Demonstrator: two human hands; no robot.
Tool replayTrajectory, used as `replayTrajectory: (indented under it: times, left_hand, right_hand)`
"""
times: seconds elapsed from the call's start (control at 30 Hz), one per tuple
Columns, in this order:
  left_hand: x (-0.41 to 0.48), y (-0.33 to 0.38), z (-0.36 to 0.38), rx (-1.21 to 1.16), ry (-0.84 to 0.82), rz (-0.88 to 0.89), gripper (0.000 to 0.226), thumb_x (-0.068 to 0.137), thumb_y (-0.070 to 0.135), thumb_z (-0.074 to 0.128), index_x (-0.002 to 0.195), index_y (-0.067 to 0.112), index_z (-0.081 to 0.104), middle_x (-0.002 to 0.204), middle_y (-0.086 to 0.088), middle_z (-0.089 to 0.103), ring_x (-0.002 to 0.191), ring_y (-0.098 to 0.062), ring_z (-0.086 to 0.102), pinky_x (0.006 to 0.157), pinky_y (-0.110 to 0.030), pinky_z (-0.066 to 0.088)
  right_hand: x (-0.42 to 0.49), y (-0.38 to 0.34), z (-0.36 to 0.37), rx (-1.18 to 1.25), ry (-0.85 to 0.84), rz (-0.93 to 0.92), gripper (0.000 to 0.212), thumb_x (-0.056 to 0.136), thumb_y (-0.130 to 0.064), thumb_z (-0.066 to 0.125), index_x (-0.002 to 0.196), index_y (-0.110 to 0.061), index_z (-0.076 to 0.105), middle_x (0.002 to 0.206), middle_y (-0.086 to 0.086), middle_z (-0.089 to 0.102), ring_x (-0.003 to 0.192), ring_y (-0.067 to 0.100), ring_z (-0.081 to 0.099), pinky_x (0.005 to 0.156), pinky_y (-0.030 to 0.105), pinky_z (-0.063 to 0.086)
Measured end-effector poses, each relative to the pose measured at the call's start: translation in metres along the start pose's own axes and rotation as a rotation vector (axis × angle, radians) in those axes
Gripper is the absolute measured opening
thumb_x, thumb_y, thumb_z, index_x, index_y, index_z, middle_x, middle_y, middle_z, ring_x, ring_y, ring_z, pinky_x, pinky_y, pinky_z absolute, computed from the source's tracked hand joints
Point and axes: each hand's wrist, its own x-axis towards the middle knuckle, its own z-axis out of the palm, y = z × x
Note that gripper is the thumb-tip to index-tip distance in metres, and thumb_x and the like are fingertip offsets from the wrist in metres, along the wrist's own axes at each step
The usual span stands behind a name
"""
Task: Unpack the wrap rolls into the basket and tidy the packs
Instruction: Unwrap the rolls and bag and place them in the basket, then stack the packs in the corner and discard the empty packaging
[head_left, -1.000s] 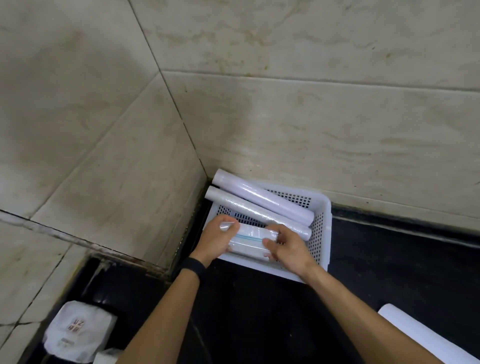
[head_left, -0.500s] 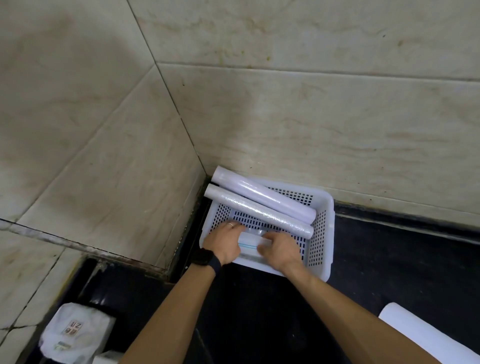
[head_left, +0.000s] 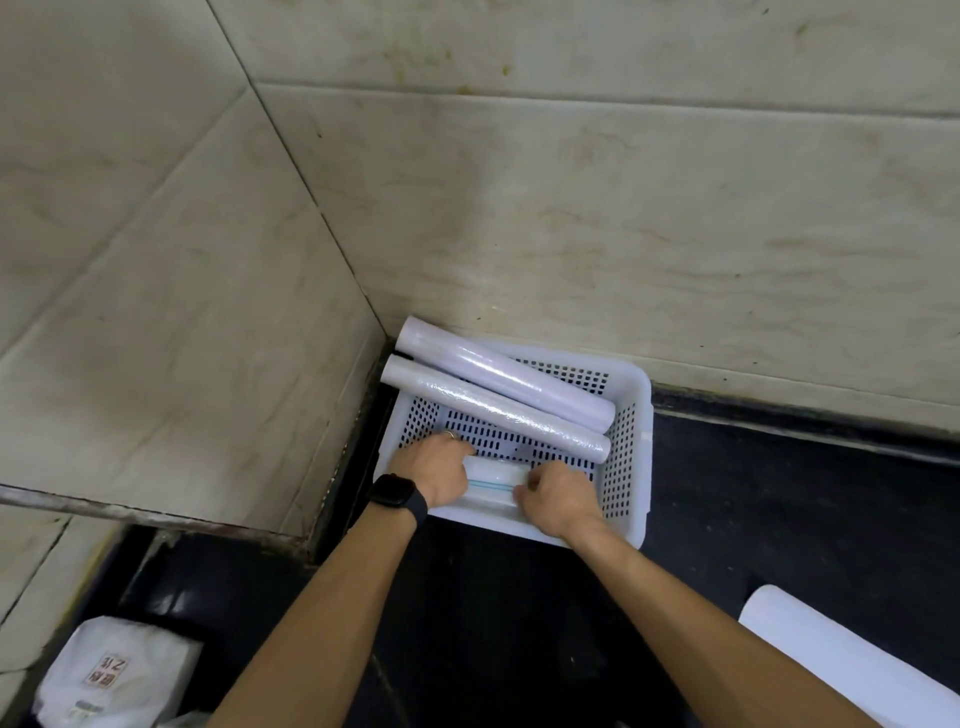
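Both hands, left and right, have lowered the short blue-striped plastic pack into the white perforated plastic basket, still grasping its ends; release seems next.

The basket sits on the counter in the corner, its far side near the back wall and its left end close to the side wall. Two rolls lie in it side by side along the far side, slanting, their left ends resting over the rim. Before them, against the near wall of the basket, lies a pack, with the left hand on its left end and the right hand on its right end (both inside the basket). A bag lies far left and nearer, lower down. A sheet lies at the near right of the counter.
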Motion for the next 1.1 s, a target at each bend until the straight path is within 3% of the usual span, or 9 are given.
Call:
replayTrajectory:
  times: [0.2, 0.4, 0.53, 0.67, 0.7, 0.77, 0.87, 0.97, 1.1]
  left_hand:
    - [-0.002, 0.002, 0.001, -0.056, 0.004, -0.013, 0.050, 0.094, 0.020, 0.038, 0.141, 0.033, 0.048, 0.141, -0.001, 0.052, 0.116, -0.023, 0.055, 0.095, -0.035, 0.049]
    - [-0.013, 0.003, 0.002, -0.104, 0.065, -0.010, 0.050, 0.096, 0.024, 0.039, 0.144, 0.034, 0.042, 0.145, 0.000, 0.050, 0.113, -0.022, 0.056, 0.093, -0.038, 0.051]
    - [-0.028, 0.003, -0.004, -0.160, 0.142, 0.028, 0.048, 0.097, 0.019, 0.041, 0.143, 0.027, 0.046, 0.148, 0.002, 0.046, 0.124, -0.018, 0.050, 0.102, -0.033, 0.045]
    - [-0.050, 0.007, -0.009, -0.203, 0.227, 0.062, 0.048, 0.095, 0.017, 0.044, 0.143, 0.020, 0.048, 0.147, -0.001, 0.048, 0.131, -0.019, 0.046, 0.110, -0.030, 0.037]
    - [-0.057, 0.009, -0.009, -0.222, 0.250, 0.063, 0.047, 0.096, 0.018, 0.046, 0.142, 0.019, 0.049, 0.146, -0.002, 0.049, 0.130, -0.019, 0.047, 0.110, -0.030, 0.037]
    - [-0.072, 0.017, -0.005, -0.266, 0.312, 0.062, 0.045, 0.096, 0.023, 0.049, 0.141, 0.019, 0.051, 0.143, -0.001, 0.051, 0.129, -0.019, 0.048, 0.108, -0.028, 0.036]
    - [-0.098, 0.034, 0.006, -0.339, 0.396, 0.069, 0.042, 0.096, 0.026, 0.054, 0.138, 0.020, 0.053, 0.141, -0.002, 0.053, 0.129, -0.019, 0.047, 0.108, -0.026, 0.033]
    - [-0.130, 0.061, 0.018, -0.424, 0.430, 0.006, 0.044, 0.097, 0.031, 0.054, 0.140, 0.023, 0.052, 0.146, -0.001, 0.048, 0.136, -0.016, 0.040, 0.114, -0.030, 0.031]
    - [-0.178, 0.105, 0.033, -0.463, 0.478, 0.003, 0.044, 0.096, 0.028, 0.056, 0.140, 0.022, 0.053, 0.145, -0.001, 0.049, 0.135, -0.015, 0.040, 0.111, -0.020, 0.022]
  right_hand:
    - [0.000, 0.005, 0.001, 0.048, 0.068, 0.027, 0.024, 0.095, -0.036, 0.058, 0.092, -0.013, 0.065, 0.086, 0.003, 0.067, 0.074, 0.018, 0.060, 0.066, 0.026, 0.045]
    - [-0.001, 0.005, -0.002, 0.056, -0.013, -0.028, 0.023, 0.095, -0.034, 0.058, 0.087, -0.014, 0.066, 0.080, 0.002, 0.068, 0.071, 0.017, 0.063, 0.059, 0.025, 0.046]
    - [-0.013, 0.006, -0.011, 0.034, -0.017, -0.064, 0.025, 0.095, -0.037, 0.056, 0.092, -0.013, 0.064, 0.090, 0.004, 0.069, 0.081, 0.020, 0.065, 0.075, 0.033, 0.054]
    - [-0.041, 0.012, -0.024, -0.013, 0.013, -0.145, 0.024, 0.097, -0.036, 0.053, 0.077, -0.023, 0.049, 0.081, -0.002, 0.059, 0.080, 0.020, 0.059, 0.069, 0.031, 0.044]
    - [-0.051, 0.014, -0.028, -0.015, 0.027, -0.173, 0.020, 0.097, -0.036, 0.052, 0.082, -0.022, 0.053, 0.085, -0.001, 0.062, 0.085, 0.021, 0.061, 0.071, 0.032, 0.046]
    - [-0.073, 0.022, -0.037, 0.017, 0.063, -0.238, 0.023, 0.097, -0.036, 0.053, 0.110, -0.020, 0.063, 0.110, 0.002, 0.070, 0.104, 0.023, 0.064, 0.088, 0.035, 0.051]
    - [-0.112, 0.040, -0.048, 0.081, 0.139, -0.286, 0.045, 0.099, -0.038, 0.053, 0.140, -0.021, 0.054, 0.140, -0.001, 0.059, 0.127, 0.019, 0.055, 0.106, 0.030, 0.042]
    - [-0.153, 0.068, -0.055, 0.102, 0.205, -0.322, 0.045, 0.099, -0.038, 0.054, 0.141, -0.023, 0.053, 0.142, -0.004, 0.057, 0.129, 0.015, 0.052, 0.107, 0.025, 0.039]
    - [-0.202, 0.114, -0.062, 0.094, 0.264, -0.338, 0.043, 0.098, -0.036, 0.056, 0.139, -0.024, 0.055, 0.139, -0.006, 0.059, 0.129, 0.013, 0.053, 0.108, 0.026, 0.040]
